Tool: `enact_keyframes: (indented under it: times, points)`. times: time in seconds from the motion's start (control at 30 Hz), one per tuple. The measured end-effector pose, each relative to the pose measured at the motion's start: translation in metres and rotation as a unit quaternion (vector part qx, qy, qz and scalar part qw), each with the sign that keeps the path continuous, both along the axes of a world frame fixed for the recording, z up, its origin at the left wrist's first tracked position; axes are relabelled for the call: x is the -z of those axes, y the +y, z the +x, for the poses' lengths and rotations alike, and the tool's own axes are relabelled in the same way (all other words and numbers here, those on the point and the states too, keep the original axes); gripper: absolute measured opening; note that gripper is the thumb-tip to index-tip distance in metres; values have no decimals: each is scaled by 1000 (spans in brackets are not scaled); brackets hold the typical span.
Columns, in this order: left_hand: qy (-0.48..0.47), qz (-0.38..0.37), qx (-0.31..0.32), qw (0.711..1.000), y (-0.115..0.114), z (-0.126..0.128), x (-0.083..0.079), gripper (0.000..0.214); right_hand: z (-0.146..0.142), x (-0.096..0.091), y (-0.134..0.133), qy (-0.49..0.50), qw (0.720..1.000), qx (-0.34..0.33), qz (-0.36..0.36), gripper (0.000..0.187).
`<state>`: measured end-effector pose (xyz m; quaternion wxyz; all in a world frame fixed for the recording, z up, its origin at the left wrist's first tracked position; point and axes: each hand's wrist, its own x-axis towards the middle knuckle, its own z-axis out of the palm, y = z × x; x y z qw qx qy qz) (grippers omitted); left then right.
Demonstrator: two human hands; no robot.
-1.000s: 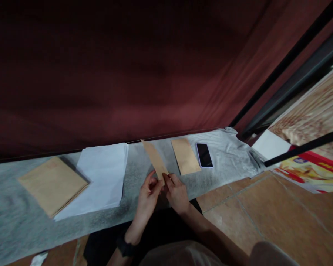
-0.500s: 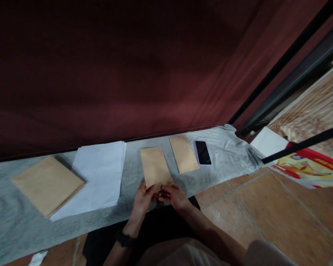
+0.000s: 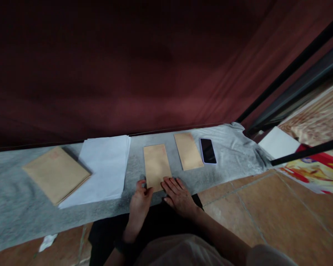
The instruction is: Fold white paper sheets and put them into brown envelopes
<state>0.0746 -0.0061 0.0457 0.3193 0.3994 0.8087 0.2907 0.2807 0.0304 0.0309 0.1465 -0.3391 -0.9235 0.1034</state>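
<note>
While hands touch one envelope, contents are hidden.

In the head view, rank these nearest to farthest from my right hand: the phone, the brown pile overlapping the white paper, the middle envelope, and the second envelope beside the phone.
1. Middle envelope: touching your right hand.
2. Second envelope: ahead, slightly right.
3. Phone: ahead, farther right.
4. Brown pile: far left.

Single head-worn view, from above, facing forward and down
</note>
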Motion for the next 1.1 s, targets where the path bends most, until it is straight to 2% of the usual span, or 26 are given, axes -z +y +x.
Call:
enact_keyframes:
  times: [0.07,0.13,0.23,0.3,0.4,0.53,0.63,0.7,0.77,0.87,1.1]
  points:
    - [118,31,43,992,-4,-1,-1,29,1,3,0,-5,1000,-3,11,65]
    - [184,105,124,969,2,3,0,29,2,4,0,-9,1000,-10,14,64]
    - [211,215,252,920,31,13,8,42,2,6,0,-10,1000,-9,16,62]
    - [237,224,292,899,58,17,17,51,1,8,-1,-4,1000,-3,18,62]
    - [271,204,313,887,97,17,26,54,0,7,-2,-4,1000,-3,25,66]
    - [295,183,323,881,138,12,24,56,-3,1,-2,-20,999,4,31,70]
    - [297,171,333,878,158,10,20,54,-5,1,-2,-35,999,2,36,70]
    - [299,174,332,878,164,8,21,54,-5,3,-1,-43,998,-1,43,70]
    - [300,184,332,875,160,5,22,54,-4,5,0,-45,997,-7,55,70]
    - [298,205,356,862,134,-1,24,53,-3,8,0,-37,996,-16,74,69]
    - [325,216,408,825,27,-13,22,62,-6,16,-2,-32,993,-9,113,65]
